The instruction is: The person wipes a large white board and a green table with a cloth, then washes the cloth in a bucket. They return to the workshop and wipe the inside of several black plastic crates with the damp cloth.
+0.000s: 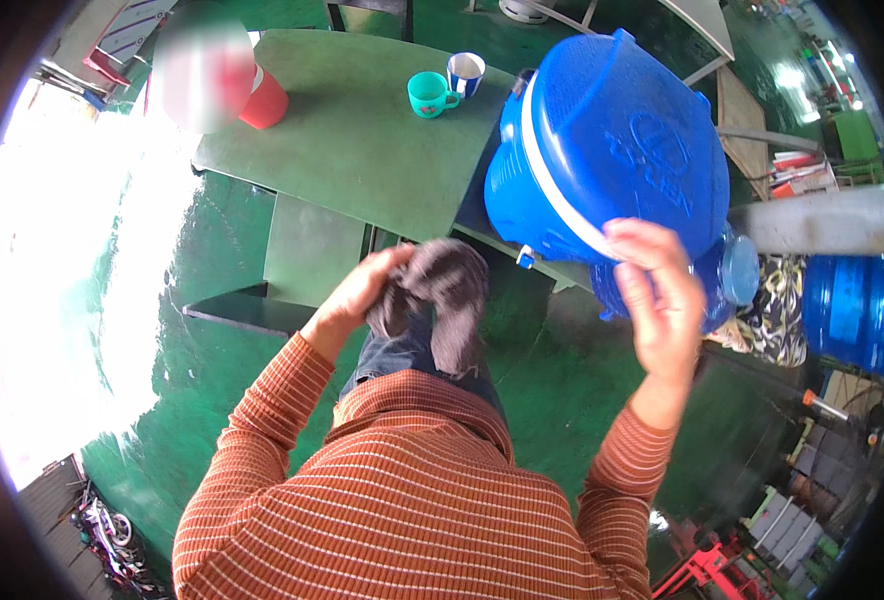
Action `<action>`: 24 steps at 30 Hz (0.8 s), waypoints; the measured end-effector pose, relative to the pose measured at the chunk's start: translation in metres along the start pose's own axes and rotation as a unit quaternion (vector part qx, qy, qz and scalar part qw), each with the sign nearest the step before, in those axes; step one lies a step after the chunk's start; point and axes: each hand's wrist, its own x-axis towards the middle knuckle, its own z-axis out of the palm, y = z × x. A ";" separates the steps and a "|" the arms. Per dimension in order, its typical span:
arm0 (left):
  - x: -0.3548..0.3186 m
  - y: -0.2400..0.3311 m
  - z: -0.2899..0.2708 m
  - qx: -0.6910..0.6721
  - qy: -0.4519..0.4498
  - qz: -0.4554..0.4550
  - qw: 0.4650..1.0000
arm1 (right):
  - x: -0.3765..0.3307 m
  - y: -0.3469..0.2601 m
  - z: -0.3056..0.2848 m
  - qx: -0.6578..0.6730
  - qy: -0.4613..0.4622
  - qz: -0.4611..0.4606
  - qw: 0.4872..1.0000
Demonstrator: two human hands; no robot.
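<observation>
My left hand (357, 295) is closed on a crumpled grey-brown cloth (447, 280), held over my lap with part of it hanging down. A big blue water cooler (612, 150) with a lid stands at the table's right end, and a white handle (554, 190) crosses its front. At the lower end of this handle is my right hand (659, 300), fingers above and thumb below, apparently gripping it. A small tap (526, 258) sticks out low on the cooler.
On the green table (352, 130) are a green mug (428, 95) and a blue-and-white mug (466, 72). A red container (264, 103) stands at its left end, partly blurred. Large blue water bottles (847, 310) are at the right. A dark ledge (247, 310) juts out below the table.
</observation>
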 end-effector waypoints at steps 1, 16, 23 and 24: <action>0.022 0.000 -0.023 -0.115 0.061 -0.078 0.988 | 0.018 0.005 -0.008 -0.003 0.034 0.004 0.999; 0.368 0.130 -0.018 0.105 -0.101 0.066 0.987 | 0.147 0.159 -0.029 -0.389 0.040 0.237 0.890; 0.529 0.041 0.015 0.497 -0.117 0.372 0.775 | 0.155 0.161 -0.030 -0.400 0.049 0.308 0.862; 0.539 0.011 0.004 0.613 -0.132 0.282 0.726 | 0.153 0.162 -0.031 -0.396 0.053 0.306 0.864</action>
